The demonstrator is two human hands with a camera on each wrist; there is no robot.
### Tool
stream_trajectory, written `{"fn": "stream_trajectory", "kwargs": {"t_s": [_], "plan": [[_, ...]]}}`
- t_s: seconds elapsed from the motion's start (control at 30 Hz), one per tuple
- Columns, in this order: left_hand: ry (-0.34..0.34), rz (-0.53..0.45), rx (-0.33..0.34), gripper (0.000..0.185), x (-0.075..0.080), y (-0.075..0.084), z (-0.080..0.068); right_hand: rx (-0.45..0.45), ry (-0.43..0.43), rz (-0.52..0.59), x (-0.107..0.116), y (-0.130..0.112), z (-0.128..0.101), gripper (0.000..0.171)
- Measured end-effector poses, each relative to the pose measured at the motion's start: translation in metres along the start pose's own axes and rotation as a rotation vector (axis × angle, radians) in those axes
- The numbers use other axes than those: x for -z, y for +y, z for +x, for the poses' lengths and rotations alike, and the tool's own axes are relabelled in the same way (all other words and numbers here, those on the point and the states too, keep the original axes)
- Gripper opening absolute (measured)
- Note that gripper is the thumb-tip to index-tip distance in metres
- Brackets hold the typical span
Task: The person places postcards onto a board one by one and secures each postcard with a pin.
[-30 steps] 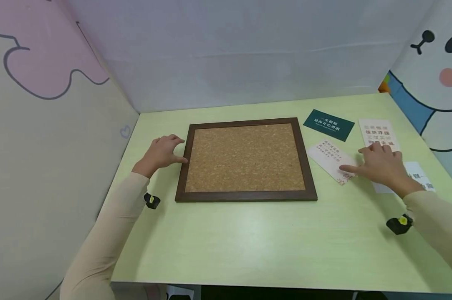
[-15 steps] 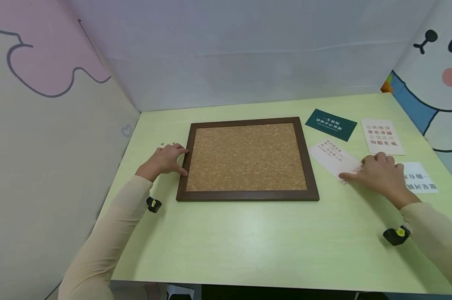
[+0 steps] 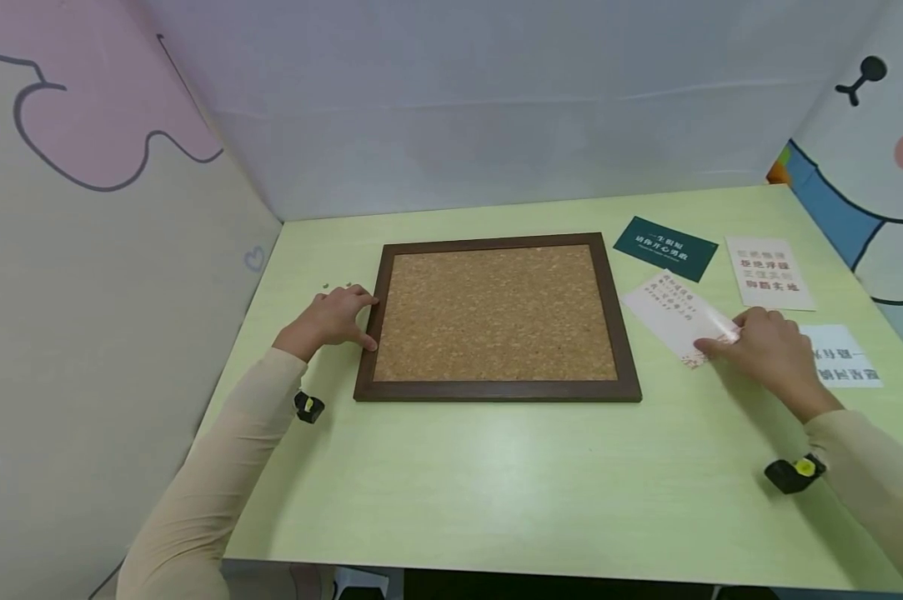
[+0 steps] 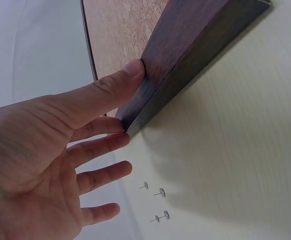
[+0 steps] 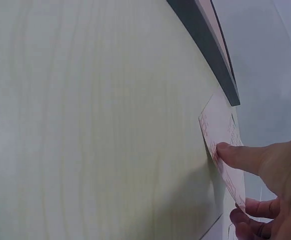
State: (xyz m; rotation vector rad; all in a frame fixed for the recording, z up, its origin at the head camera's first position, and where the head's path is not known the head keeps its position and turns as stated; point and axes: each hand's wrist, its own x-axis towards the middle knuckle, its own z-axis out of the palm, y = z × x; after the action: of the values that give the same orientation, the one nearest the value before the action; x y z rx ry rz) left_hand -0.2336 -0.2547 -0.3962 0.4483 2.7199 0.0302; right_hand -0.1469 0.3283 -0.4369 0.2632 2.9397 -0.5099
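My left hand (image 3: 323,323) rests at the left side of a brown-framed cork board (image 3: 496,317) lying on the table. In the left wrist view its thumb (image 4: 113,89) presses the frame face, and the fingertips reach the frame's outer corner, the other fingers spread. My right hand (image 3: 770,354) pinches a white card with reddish print (image 3: 669,310) by its right edge, thumb in front and fingers behind. This edge is raised and bent in the right wrist view, while the card's far left end stays low beside the frame.
Several thumbtacks (image 4: 161,192) lie beyond the left hand. A dark green card (image 3: 665,248) lies above the held card. Two more white cards are at the right, one with brown print (image 3: 770,273) and one with grey print (image 3: 845,357). A white wall (image 3: 496,108) rises behind the table.
The right hand has moved toward the near side onto the white card and now lifts its right edge. The left hand has come down slightly and closed up to the board's frame.
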Motion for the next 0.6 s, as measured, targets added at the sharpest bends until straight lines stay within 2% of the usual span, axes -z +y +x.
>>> {"fn": "stream_trajectory", "kwargs": {"t_s": [0.2, 0.37, 0.6], "plan": [[-0.007, -0.004, 0.004, 0.088, 0.000, -0.001, 0.000, -0.022, -0.044, 0.053, 0.011, -0.003, -0.005, 0.063], [-0.011, -0.005, 0.000, 0.087, 0.000, -0.001, 0.000, -0.012, -0.031, 0.078, 0.020, -0.005, -0.010, 0.040], [-0.006, -0.014, -0.006, 0.087, -0.001, -0.002, -0.001, 0.038, 0.009, 0.109, 0.036, -0.009, -0.012, 0.032]]}}
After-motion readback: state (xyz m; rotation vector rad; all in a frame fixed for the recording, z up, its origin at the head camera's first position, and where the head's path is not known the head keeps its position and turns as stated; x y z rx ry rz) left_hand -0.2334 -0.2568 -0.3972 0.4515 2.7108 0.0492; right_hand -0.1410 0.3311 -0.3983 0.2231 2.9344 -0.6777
